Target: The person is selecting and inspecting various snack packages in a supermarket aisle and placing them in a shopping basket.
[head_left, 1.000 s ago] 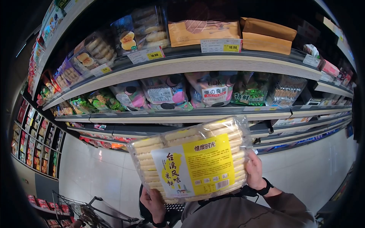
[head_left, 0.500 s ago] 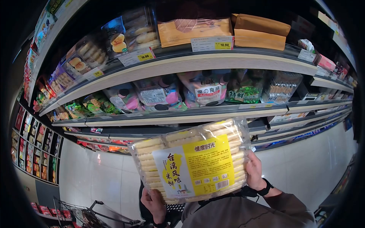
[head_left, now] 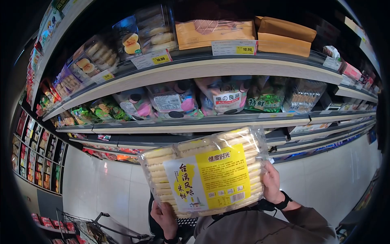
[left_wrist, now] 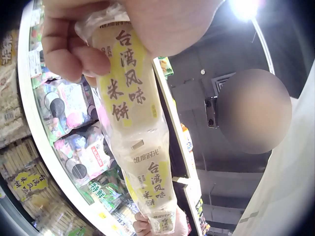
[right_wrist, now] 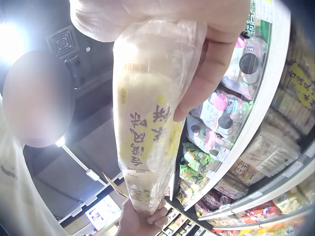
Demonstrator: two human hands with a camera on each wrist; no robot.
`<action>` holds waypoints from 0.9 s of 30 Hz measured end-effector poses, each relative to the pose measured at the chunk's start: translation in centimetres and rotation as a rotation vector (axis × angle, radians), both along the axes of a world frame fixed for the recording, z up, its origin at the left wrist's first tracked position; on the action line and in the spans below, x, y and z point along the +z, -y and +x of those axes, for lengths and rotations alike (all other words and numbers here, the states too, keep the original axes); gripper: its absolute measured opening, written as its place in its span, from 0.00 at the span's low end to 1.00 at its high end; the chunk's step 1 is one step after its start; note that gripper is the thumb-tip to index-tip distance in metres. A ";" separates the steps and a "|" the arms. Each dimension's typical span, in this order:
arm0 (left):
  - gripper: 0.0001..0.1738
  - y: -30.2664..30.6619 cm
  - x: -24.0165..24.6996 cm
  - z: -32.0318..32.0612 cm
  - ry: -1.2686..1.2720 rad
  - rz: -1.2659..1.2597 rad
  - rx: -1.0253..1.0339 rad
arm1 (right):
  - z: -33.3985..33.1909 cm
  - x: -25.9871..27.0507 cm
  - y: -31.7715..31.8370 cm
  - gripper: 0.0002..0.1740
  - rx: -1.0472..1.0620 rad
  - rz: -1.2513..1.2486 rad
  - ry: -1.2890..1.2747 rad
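Note:
A large clear bag of rice crackers (head_left: pixel 154 166) is held in front of the torso, its white and yellow printed label (head_left: pixel 225 175) turned up toward the head camera. My left hand (head_left: pixel 164 219) grips the lower left corner, thumb on the label side. At the right edge, my right hand (head_left: pixel 273 183) holds the bag, with its fingers behind. From the left wrist, the bag's underside (left_wrist: pixel 130 93) shows wrapped crackers, with the left hand (left_wrist: pixel 167 24) curled round the near end. In the right wrist view, the right hand (right_wrist: pixel 211 64) clasps the other end.
Ahead stand store shelves (head_left: pixel 195 67) with bagged snacks (head_left: pixel 225 95), brown paper packs (head_left: pixel 286 36) and price tags (head_left: pixel 235 47). A wire shopping cart (head_left: pixel 87 225) is at lower left. Pale tiled floor (head_left: pixel 109 179) lies below the shelves.
The shelves shift slightly left and then partly back right in the head view. Both hands keep their grip, and the bag stays almost still.

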State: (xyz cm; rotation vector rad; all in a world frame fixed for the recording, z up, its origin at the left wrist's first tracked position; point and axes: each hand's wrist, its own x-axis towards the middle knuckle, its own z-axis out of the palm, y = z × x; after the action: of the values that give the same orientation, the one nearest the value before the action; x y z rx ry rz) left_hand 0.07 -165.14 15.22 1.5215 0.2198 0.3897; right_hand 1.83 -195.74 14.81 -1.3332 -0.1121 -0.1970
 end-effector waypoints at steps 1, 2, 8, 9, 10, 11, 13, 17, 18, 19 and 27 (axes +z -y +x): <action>0.18 0.0 0.0 0.0 0.001 -0.009 -0.003 | 0.0 0.0 0.0 0.27 0.003 0.000 0.000; 0.18 -0.1 0.0 -0.1 0.001 -0.009 0.000 | 0.1 0.0 0.0 0.27 0.005 -0.009 -0.003; 0.18 -0.6 -0.4 -0.6 -0.009 0.024 0.024 | 0.7 0.0 -0.3 0.27 0.029 -0.028 0.007; 0.18 -0.7 -0.2 -0.7 -0.012 0.026 0.035 | 0.8 0.0 -0.5 0.27 0.033 -0.034 0.004; 0.18 -0.6 -0.1 -0.7 -0.013 0.028 0.039 | 0.8 -0.1 -0.5 0.27 0.035 -0.034 0.005; 0.18 -0.6 0.0 -0.7 -0.013 0.028 0.041 | 0.8 -0.1 -0.5 0.28 0.032 -0.037 0.006; 0.18 -0.6 0.1 -0.9 -0.014 0.019 0.046 | 0.8 -0.1 -0.7 0.28 0.035 -0.039 0.008; 0.18 -0.8 0.0 -0.8 -0.006 0.009 0.041 | 0.5 0.2 -0.9 0.28 0.043 -0.028 -0.006; 0.18 -0.9 -0.3 -0.8 0.005 0.015 0.045 | 0.5 0.2 -1.0 0.28 0.050 -0.011 -0.009; 0.17 -1.0 -0.5 -0.8 0.014 0.021 0.046 | 0.4 0.1 -0.9 0.28 0.048 -0.012 -0.010; 0.17 -0.7 -0.9 -0.8 -0.017 -0.006 0.007 | -0.3 -0.2 -0.3 0.27 0.014 -0.021 -0.017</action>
State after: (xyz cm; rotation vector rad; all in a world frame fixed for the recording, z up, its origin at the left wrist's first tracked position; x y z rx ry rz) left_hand -0.68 -164.43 14.31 1.5194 0.2400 0.3814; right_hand 1.50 -195.44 14.61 -1.3541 -0.1095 -0.1733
